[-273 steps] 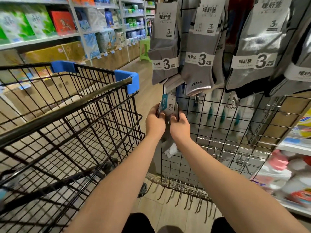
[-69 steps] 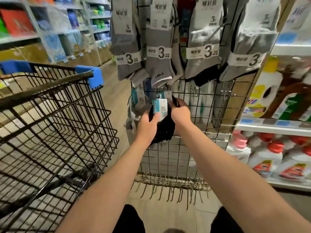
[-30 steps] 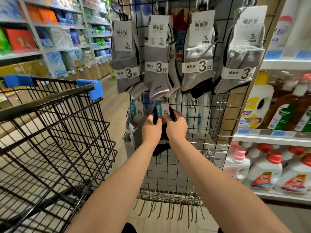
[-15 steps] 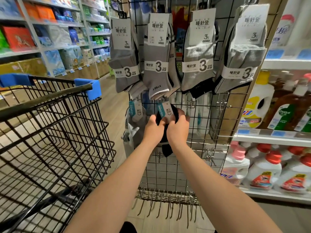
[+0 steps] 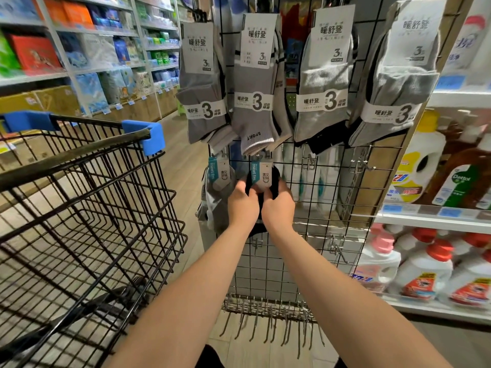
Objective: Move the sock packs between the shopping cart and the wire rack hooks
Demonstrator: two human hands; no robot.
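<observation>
A pack of black socks with a white and teal card label hangs low on the black wire display grid. My left hand grips its left side and my right hand grips its right side, both held up against the grid. A grey sock pack with the same kind of label hangs just left of my hands. Several grey three-pair sock packs hang in a row above.
A black wire shopping cart with blue corner guards stands at my left. Shelves of detergent bottles are at the right, and shelves of boxed goods line the far left. Bare hooks hang along the grid's bottom edge.
Both hands have stayed on the black sock pack and lifted it closer to the grid. Earlier they held a grey pack further left.
</observation>
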